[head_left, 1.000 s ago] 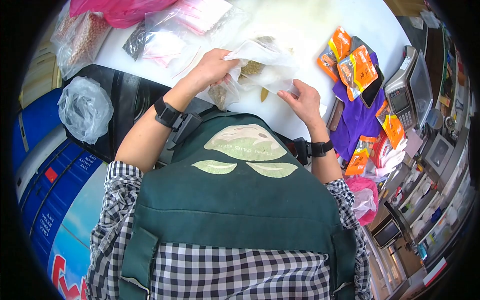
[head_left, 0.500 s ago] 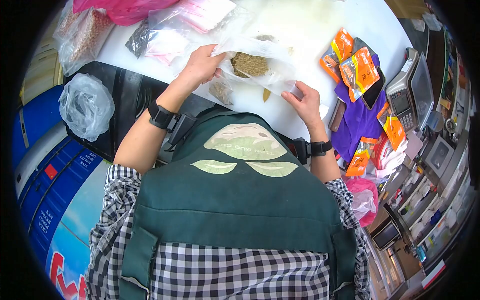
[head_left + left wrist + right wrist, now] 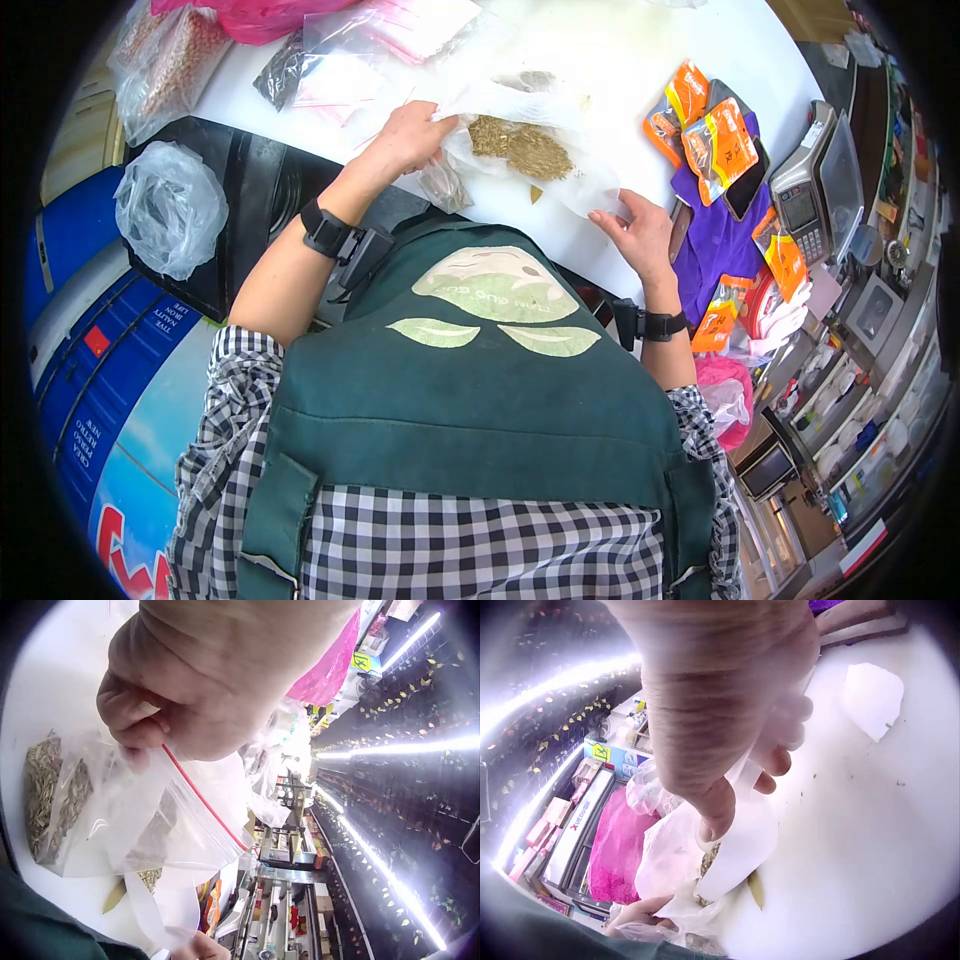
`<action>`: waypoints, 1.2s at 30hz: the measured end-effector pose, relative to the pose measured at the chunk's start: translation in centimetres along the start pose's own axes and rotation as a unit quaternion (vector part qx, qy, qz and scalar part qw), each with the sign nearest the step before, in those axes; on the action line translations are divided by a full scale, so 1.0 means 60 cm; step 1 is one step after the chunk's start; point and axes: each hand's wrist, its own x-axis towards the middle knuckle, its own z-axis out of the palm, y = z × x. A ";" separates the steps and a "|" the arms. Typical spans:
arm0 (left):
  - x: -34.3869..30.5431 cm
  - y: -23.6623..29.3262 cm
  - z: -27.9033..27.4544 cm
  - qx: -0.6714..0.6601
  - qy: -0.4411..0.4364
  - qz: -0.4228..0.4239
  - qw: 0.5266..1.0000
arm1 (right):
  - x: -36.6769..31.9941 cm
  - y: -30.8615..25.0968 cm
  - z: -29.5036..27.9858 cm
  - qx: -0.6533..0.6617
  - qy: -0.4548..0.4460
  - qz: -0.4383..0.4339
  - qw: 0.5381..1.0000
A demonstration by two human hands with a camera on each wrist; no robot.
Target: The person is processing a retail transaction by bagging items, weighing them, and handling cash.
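Note:
A clear zip bag (image 3: 520,140) of brown dried herbs is stretched low over the white table (image 3: 620,50) between both hands. My left hand (image 3: 432,132) pinches its left edge; in the left wrist view the left hand (image 3: 142,731) grips the bag (image 3: 176,825) by its red zip line. My right hand (image 3: 608,216) pinches the bag's right corner, and in the right wrist view the right hand (image 3: 731,799) holds the plastic (image 3: 735,851) between thumb and fingers. A small seed packet (image 3: 440,185) and a dry leaf (image 3: 535,193) lie beneath the bag.
Orange packets (image 3: 715,135), a purple cloth (image 3: 715,240) and a weighing scale (image 3: 815,190) sit to the right. Clear zip bags (image 3: 335,70), a bag of nuts (image 3: 160,70) and a pink bag (image 3: 240,15) lie at the back left. A crumpled plastic bag (image 3: 170,210) rests on a black surface (image 3: 255,200).
The bag has come down from a bunched, raised hold and is pulled out flatter. My right hand moved right and toward me; the left hand stayed about where it was.

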 end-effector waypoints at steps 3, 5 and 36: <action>-0.001 -0.003 0.003 -0.027 -0.012 0.009 1.000 | 0.004 -0.016 0.012 -0.008 0.005 -0.008 1.000; -0.002 -0.003 0.004 -0.060 -0.029 0.001 0.998 | 0.008 -0.026 0.022 -0.003 0.009 -0.010 1.000; -0.059 -0.005 -0.034 -0.046 0.025 0.054 0.997 | 0.036 -0.037 0.077 0.202 -0.002 -0.011 0.979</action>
